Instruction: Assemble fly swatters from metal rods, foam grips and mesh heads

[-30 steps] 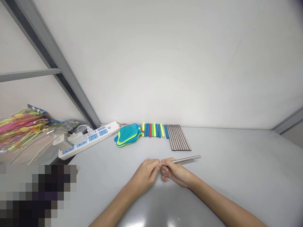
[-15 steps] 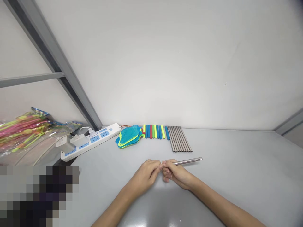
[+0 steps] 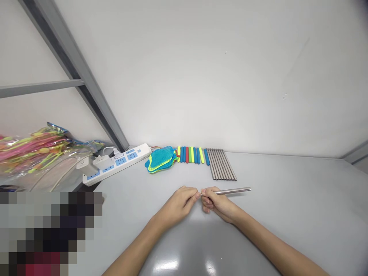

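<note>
On table (image 3: 287, 199): metal rod (image 3: 234, 190) gripped by right hand (image 3: 216, 202).

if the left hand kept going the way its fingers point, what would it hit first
The left hand points right, at the near end of the thin silver metal rod held by the right hand; it would likely meet those first.

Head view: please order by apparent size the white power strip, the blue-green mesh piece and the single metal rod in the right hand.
1. White power strip, largest.
2. Metal rod and mesh piece: unsure; the rod looks longer but thin and partly hidden by the right hand, and it lies nearer the camera.
</note>
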Tool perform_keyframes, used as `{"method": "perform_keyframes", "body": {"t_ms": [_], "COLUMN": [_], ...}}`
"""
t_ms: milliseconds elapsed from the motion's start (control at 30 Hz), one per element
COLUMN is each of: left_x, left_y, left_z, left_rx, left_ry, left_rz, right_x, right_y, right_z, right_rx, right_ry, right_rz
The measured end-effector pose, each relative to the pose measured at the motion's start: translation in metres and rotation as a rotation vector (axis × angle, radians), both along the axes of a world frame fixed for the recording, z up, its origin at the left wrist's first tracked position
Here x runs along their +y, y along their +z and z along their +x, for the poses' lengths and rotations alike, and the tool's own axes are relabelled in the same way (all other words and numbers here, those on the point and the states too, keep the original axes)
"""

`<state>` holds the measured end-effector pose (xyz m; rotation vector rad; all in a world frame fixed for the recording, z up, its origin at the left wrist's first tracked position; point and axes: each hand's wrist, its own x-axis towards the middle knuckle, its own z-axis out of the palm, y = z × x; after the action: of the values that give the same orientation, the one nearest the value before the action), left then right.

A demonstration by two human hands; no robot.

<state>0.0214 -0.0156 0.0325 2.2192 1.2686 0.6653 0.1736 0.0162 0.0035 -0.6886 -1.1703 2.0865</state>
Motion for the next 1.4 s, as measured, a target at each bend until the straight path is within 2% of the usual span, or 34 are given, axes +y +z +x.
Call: {"method": "perform_keyframes", "body": {"t_ms": [600,833,1133,1400], "left_x": [0.002,0.002,0.003,0.002], "left_y": [0.002,0.003,0.001,-0.001], "left_z": [-0.001,-0.002,-0.006,-0.006], "left_rx": [0.023,0.036,0.057,0.045], "left_ry": [0.031,0.048,0.036,0.027], "left_rz": [0.008,0.009,0.014,0.015], "right_x": [0.004,0.004,0.005,0.008], "right_y": [0.000,-0.001,-0.002,-0.001], "right_z": [0.004,0.003,0.004,0.012], "right_rx": [-0.033,-0.014,0.001,0.011], "right_ry": [-0.025,-0.034,-0.035,0.015], "right_rz": [0.048,0.007,0.023,0.041]}}
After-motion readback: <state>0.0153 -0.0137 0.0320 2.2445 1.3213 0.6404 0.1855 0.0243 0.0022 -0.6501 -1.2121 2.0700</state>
